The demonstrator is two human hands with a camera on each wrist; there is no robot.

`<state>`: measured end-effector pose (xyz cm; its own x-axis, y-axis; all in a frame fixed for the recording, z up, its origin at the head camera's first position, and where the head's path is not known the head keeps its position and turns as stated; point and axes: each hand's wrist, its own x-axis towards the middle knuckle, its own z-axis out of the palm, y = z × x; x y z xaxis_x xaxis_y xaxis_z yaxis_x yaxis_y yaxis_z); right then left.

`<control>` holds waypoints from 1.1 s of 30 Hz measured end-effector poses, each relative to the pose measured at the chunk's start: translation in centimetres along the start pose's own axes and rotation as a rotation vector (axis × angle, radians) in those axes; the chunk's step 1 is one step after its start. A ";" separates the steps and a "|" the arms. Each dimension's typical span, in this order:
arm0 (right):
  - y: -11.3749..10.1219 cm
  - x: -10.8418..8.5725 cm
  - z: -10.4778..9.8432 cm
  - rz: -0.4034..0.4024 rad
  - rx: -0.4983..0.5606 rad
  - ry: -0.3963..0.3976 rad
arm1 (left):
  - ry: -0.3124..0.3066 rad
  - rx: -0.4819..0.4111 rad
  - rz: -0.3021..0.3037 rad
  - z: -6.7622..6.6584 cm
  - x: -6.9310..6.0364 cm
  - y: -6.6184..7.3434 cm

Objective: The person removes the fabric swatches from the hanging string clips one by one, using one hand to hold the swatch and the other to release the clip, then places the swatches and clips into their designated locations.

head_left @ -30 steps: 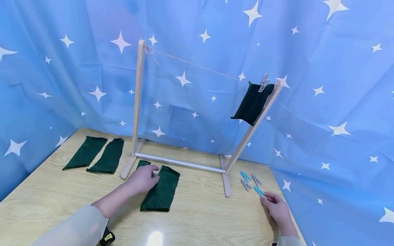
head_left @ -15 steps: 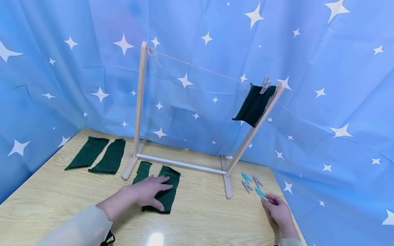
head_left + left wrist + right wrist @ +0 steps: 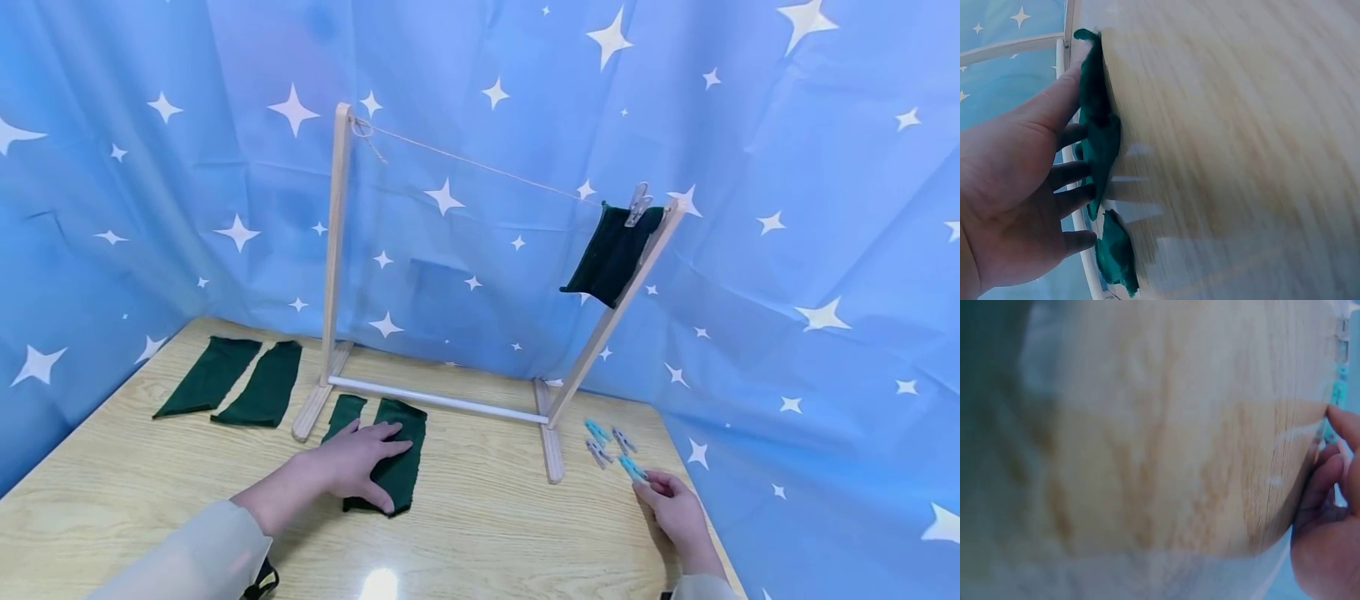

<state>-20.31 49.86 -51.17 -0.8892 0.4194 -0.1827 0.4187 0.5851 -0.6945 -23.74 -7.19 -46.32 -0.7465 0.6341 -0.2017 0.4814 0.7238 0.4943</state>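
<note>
In the head view my left hand [image 3: 351, 461] lies with spread fingers on a dark green cloth [image 3: 403, 446], at the front left of a wooden clothesline stand [image 3: 339, 250]. A second green cloth [image 3: 345, 410] is partly covered by that hand. The left wrist view shows the fingertips resting along the green cloth [image 3: 1097, 125]. At the table's right side my right hand [image 3: 672, 508] pinches the end of a light blue clothespin [image 3: 632, 467] between thumb and fingers. The right wrist view catches only part of this clothespin [image 3: 1337, 394].
Beside it lie another light blue clothespin [image 3: 597, 431] and two greyish ones [image 3: 624, 439]. Two more green cloths [image 3: 210, 375] lie at the far left. A green cloth [image 3: 615, 254] hangs from the string [image 3: 480, 160] by a clear clip [image 3: 637, 206]. Starry blue curtain [image 3: 480, 275] stands behind.
The left hand has come down from above the cloth and spread its fingers on it. The cloth has slid slightly left, nearer the one beside it. My right hand stays at the clothespin.
</note>
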 end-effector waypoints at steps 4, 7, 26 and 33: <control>-0.1 -0.1 0.1 -0.002 -0.006 -0.002 | -0.016 0.005 0.012 -0.1 -0.1 -0.3; -0.1 -0.1 0.0 -0.009 -0.003 -0.012 | -0.022 -0.002 0.008 -0.2 -0.2 -0.2; 0.4 -0.1 -0.1 -0.006 0.019 -0.013 | -0.014 -0.083 0.026 -0.3 -0.4 -0.6; 0.5 0.1 -0.2 -0.017 0.010 -0.024 | 0.008 -0.106 0.051 0.0 -0.4 -0.9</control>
<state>-20.16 50.32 -51.39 -0.9004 0.3925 -0.1877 0.4018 0.5848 -0.7047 -23.92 -8.10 -46.66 -0.7257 0.6673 -0.1675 0.4684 0.6574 0.5903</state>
